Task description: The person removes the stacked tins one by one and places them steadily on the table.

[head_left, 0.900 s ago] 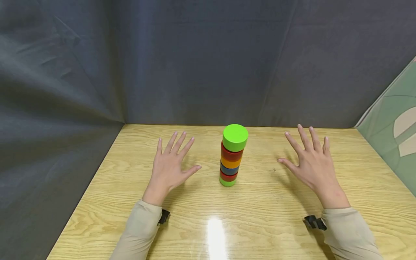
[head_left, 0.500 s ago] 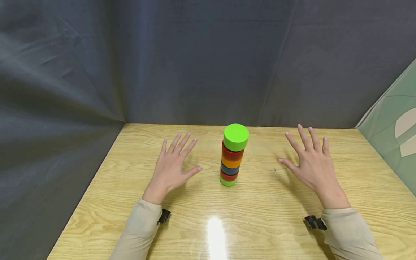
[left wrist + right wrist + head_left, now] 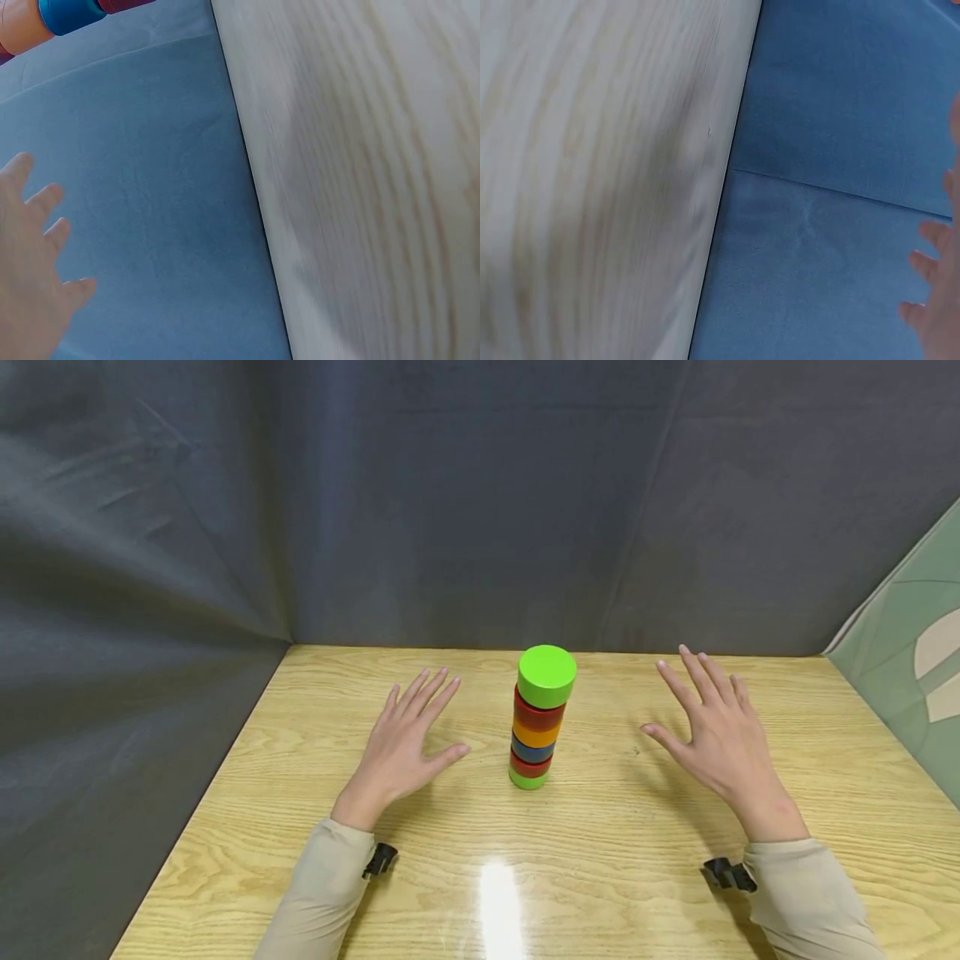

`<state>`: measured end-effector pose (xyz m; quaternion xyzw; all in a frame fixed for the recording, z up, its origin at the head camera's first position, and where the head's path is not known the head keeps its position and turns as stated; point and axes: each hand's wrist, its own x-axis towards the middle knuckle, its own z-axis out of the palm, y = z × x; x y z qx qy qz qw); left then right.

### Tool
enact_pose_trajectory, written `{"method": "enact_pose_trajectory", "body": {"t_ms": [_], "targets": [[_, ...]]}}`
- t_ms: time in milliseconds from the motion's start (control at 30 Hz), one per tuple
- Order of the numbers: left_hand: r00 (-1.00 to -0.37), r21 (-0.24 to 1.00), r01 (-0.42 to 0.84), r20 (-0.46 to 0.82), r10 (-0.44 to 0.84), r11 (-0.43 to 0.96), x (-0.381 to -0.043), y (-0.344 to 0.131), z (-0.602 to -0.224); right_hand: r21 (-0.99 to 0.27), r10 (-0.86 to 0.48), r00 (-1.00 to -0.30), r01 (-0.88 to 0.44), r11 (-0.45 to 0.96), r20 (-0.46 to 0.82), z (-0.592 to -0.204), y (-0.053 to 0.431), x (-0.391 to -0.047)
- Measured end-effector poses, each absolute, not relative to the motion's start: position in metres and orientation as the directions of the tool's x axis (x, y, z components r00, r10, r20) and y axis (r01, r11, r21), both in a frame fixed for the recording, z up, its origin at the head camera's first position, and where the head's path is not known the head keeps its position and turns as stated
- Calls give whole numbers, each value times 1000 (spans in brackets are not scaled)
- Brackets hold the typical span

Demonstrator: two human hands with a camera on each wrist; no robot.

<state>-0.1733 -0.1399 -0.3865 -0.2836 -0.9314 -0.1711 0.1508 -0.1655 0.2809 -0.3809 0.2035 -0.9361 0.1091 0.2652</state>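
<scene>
While both hands are held clear of it, a stack of coloured round pieces stands upright on the desk, short of the far edge and roughly midway between the left and right edges. From the top down it shows green, red, orange, blue, red and green. Toward the left edge is the left hand, fingers spread apart, thumb pointing at the stack. Toward the right edge the right hand has its fingers apart too, a little farther from the stack. Dark cloth rises behind the far edge; a green panel stands along the right edge.
</scene>
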Motion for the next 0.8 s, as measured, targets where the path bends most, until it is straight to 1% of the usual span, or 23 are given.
{"method": "enact_pose_trajectory", "body": {"t_ms": [367,600,800], "targets": [[-785,314,607,382,488,730,-172,-139,-386,-127,-344,-753,-488,864,561,-381,277,-167],[-766,375,637,407,498,674,-171,-137,-385,-163,-344,-752,-509,845,563,-379,275,-166],[-775,447,631,404,486,635,-167,-134,-382,-191,-339,-742,-528,828,579,-378,273,-165]]}}
